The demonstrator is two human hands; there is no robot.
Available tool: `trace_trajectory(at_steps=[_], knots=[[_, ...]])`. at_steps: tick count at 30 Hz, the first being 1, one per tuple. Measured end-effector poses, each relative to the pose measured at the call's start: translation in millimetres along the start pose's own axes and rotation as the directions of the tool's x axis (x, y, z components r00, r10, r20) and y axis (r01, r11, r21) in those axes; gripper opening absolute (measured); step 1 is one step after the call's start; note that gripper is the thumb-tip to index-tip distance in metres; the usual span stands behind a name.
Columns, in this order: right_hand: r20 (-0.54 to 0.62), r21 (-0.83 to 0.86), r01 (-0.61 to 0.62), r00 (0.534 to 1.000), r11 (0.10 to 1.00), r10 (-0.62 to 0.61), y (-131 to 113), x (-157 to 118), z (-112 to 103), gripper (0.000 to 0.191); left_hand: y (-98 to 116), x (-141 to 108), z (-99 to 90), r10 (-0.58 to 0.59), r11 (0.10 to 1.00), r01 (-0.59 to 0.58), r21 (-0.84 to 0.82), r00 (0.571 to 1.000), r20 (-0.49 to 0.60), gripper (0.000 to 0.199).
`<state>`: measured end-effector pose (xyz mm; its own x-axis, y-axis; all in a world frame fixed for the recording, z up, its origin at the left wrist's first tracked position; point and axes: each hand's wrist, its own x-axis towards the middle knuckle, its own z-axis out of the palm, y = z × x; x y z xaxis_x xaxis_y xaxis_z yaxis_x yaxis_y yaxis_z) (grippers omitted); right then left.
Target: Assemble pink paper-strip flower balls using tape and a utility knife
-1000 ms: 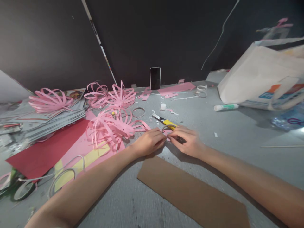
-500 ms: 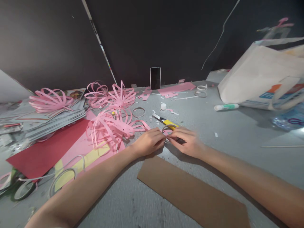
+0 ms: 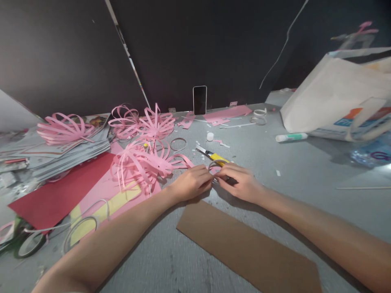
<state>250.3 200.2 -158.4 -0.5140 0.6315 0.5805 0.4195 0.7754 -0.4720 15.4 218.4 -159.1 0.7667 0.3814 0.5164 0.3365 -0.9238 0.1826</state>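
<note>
My left hand (image 3: 193, 183) and my right hand (image 3: 241, 182) meet at the middle of the table, fingertips almost touching. Both pinch a small greyish-white ring of thin strip (image 3: 214, 162), whose lower part is hidden by the fingers. A bit of pink shows inside the ring. Just behind it lies a yellow utility knife (image 3: 216, 157) with its blade out, partly covered by my right hand. Left of my left hand, looped pink paper strips (image 3: 143, 160) lie in a heap. A brown cardboard piece (image 3: 244, 244) rests flat below my hands.
At left are stacked papers (image 3: 70, 152), a red sheet (image 3: 65, 189) and green-handled scissors (image 3: 29, 244). A phone (image 3: 199, 100) leans against the dark wall. A white cap (image 3: 209, 136), a glue stick (image 3: 291, 137) and a white bag (image 3: 324, 93) stand or lie farther back and right.
My right hand's fingers have shifted slightly around the ring, and less of the ring's lower part shows. My left hand stays in almost the same place.
</note>
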Motion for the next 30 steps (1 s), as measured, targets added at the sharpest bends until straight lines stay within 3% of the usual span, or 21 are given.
trace_trajectory(at_steps=[7,18,23,27,30], knots=[[0.037,0.007,-0.041,0.998,0.999,0.04,-6.3,4.1,-0.5,0.009,0.1,-0.6,0.5,0.017,0.999,-0.018,0.031,1.0,0.024,0.028],[-0.103,0.07,-0.195,0.974,0.978,0.201,-7.1,4.9,0.8,0.011,-1.5,-1.0,0.1,-0.067,0.996,0.066,-0.064,0.998,-0.01,0.026],[-0.183,0.095,-0.339,0.918,0.936,0.352,-8.7,4.6,-1.3,0.017,-4.2,-1.9,0.7,-0.12,0.985,0.108,-0.136,0.989,-0.082,0.024],[-0.204,0.171,-0.437,0.861,0.883,0.466,-8.1,3.0,-2.7,0.019,-4.0,-2.0,0.7,-0.111,0.985,0.1,-0.142,0.991,-0.075,0.025],[-0.252,0.316,-0.508,0.77,0.802,0.587,-2.8,6.1,-5.2,0.023,-3.1,-2.0,0.5,-0.11,0.985,0.099,-0.142,0.991,-0.073,0.024]])
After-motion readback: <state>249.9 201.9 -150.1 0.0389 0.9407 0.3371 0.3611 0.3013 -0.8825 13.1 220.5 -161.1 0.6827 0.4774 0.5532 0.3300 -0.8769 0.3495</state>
